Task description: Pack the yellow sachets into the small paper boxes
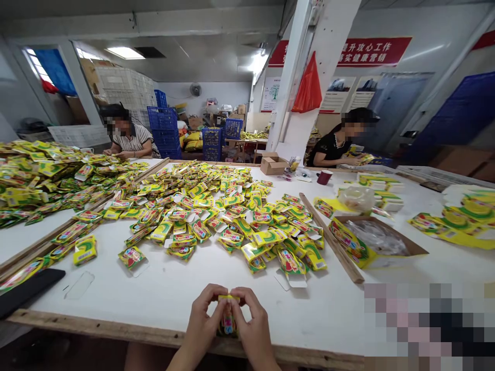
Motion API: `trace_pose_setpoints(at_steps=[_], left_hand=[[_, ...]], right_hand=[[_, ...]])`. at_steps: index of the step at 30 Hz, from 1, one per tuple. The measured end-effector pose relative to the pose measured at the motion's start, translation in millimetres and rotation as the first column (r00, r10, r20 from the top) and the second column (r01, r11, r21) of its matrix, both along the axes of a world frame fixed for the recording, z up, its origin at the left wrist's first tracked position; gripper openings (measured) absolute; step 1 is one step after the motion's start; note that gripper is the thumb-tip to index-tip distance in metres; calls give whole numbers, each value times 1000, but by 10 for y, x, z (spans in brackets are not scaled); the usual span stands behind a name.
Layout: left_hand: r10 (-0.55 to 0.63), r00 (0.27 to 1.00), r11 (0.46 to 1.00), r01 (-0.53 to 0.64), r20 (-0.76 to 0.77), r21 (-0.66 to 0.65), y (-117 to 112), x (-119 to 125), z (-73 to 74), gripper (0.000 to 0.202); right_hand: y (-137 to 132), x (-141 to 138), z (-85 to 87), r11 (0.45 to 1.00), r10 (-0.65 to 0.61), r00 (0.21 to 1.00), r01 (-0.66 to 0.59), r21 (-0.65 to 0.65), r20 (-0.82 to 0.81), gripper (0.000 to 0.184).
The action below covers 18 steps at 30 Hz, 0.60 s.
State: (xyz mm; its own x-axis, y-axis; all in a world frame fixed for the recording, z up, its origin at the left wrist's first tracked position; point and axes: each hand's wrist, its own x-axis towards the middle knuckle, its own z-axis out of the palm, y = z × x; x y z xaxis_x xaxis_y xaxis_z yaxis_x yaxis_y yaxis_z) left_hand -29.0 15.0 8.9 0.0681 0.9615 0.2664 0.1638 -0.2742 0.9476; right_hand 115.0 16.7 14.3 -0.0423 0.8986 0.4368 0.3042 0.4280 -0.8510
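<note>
Between both hands, at the table's near edge, is a small yellow-green printed carton [227, 320]. My left hand [207, 317] pinches its left side and top with thumb and fingertips. From the right, my right hand [251, 317] grips it the same way, so the thumbs nearly meet on its face. The hands hide much of its sides. Beyond them spreads a large pile of similar small cartons [201, 188], some with white end flaps sticking out. One carton with open flaps [290, 262] lies nearest, up and to the right of my hands.
Wooden strips [330, 239] divide the white table [162, 293]. At right stands an open box of clear plastic bags [377, 237]; a dark phone-like slab [31, 291] lies at left. Another carton heap [42, 175] is far left. Two co-workers [129, 136] [340, 139] sit across, handling items.
</note>
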Motion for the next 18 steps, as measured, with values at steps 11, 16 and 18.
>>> trace_pose_setpoints(at_steps=[11, 16, 18], left_hand=[[30, 999, 999, -28, 35, -44, 63, -3, -46, 21], [-26, 1000, 999, 25, 10, 33, -42, -31, -94, 18], [-50, 998, 998, 51, -24, 30, -47, -24, -80, 20]], right_hand=[[34, 16, 5, 996, -19, 999, 15, -93, -43, 19], [-19, -13, -109, 991, 80, 993, -88, -102, -84, 18], [-42, 38, -118, 995, 44, 997, -49, -84, -62, 19]])
